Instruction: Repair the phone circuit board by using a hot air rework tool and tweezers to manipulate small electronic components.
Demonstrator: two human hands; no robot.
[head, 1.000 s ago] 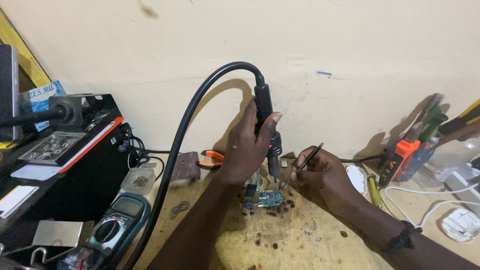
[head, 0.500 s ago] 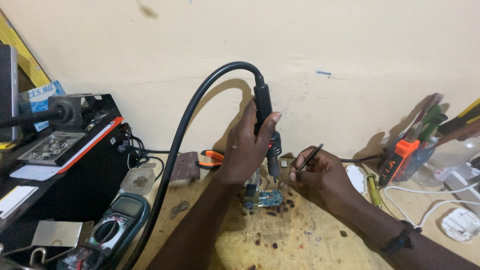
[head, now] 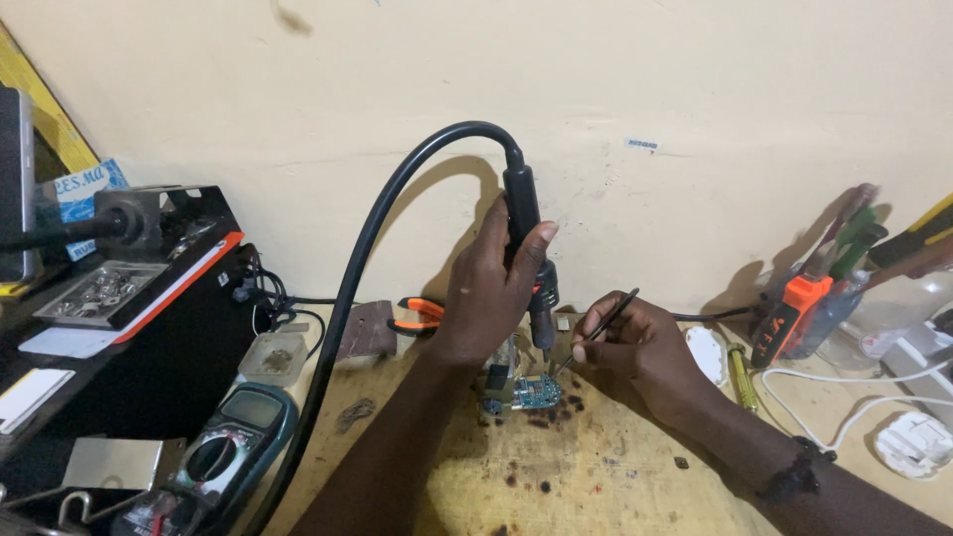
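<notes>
Gripping a black hot-air wand (head: 528,253), the left hand (head: 488,298) has its fingers wrapped tight round the handle, thumb tip up against the upper part. Wand stands nearly upright; its metal nozzle comes out below the fingers and points down at a small circuit board (head: 534,391). A thick black hose (head: 372,258) arcs up out of the wand's top, over to the left of the hand, then drops down past the wrist toward the near edge of the bench.

The right hand (head: 635,347) sits just right of the nozzle, fingers pinched together on thin dark tweezers (head: 599,333). Tweezer tips slant down-left toward the board, close by its right edge; whether they touch it cannot be told. Upper end of the tweezers sticks out above the knuckles.

The board lies flat on the scarred wooden bench (head: 615,476), below the left fingers and just left of the right fingertips. Dark burn spots dot the wood on the near side of it.

Behind the left hand, by the wall: orange-handled pliers (head: 422,314). Well left of the left forearm: a green multimeter (head: 233,447) and a black station box (head: 139,328). Beyond the right wrist: a yellow-handled screwdriver (head: 741,374), an orange-and-black tool (head: 789,318), a white cable (head: 844,407).
</notes>
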